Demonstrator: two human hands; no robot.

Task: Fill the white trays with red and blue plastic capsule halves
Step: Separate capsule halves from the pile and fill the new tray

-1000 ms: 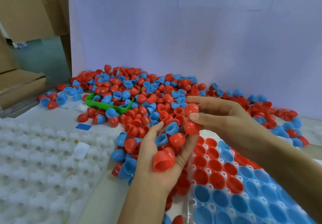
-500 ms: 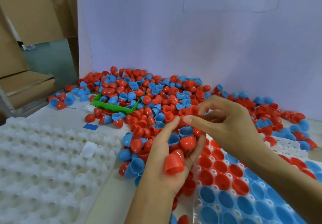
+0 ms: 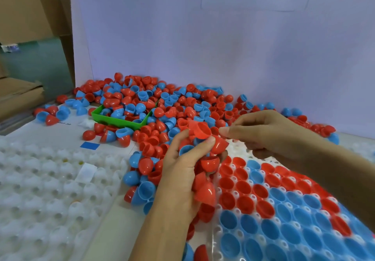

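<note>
The left hand (image 3: 182, 171) cups a bunch of red capsule halves (image 3: 205, 191) just left of the part-filled tray (image 3: 229, 151), while the right hand (image 3: 261, 132), fingertips pinched empty beside them, is nearer its bare pockets.

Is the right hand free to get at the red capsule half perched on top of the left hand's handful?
Probably yes: the right hand has its fingertips just beside the red capsule half atop the left hand, with nothing between them.

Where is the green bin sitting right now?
In the head view, the green bin sits left of centre at the near-left edge of the capsule pile, beyond the empty white tray and left of both hands.
</note>
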